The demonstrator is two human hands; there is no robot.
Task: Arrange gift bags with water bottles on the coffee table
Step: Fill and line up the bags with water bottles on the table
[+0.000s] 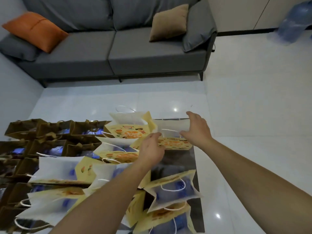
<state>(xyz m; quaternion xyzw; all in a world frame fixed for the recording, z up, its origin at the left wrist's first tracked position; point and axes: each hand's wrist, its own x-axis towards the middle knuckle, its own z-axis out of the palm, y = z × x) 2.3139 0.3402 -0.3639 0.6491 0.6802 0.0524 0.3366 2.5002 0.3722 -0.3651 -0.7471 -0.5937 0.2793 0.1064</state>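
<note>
Hands meet at one yellow gift bag (175,143) standing at the far right corner of the dark glossy coffee table (177,159). The left hand (152,150) touches the bag's near left edge with fingers only loosely bent, while the right hand (196,130) reaches over its open top, fingers spread and relaxed above the white cord handle (169,130) (whether any fingertip pinches the paper or cord cannot be told). Just left of the left hand stand more yellow bags with orange cartoon prints (129,132), their white linings showing. Below both forearms, nearer the person, further yellow bags hold blue water bottles (175,188) seen through their open mouths. Well to the left of the left hand, brown gift bags (55,132) stand in tight rows, blue bottles visible inside several. Beyond the hands, across white floor tiles, sits a grey sofa (135,51) with an orange cushion (35,31) and a tan cushion (169,22); far right of the right hand lies a large blue water jug (293,26).
</note>
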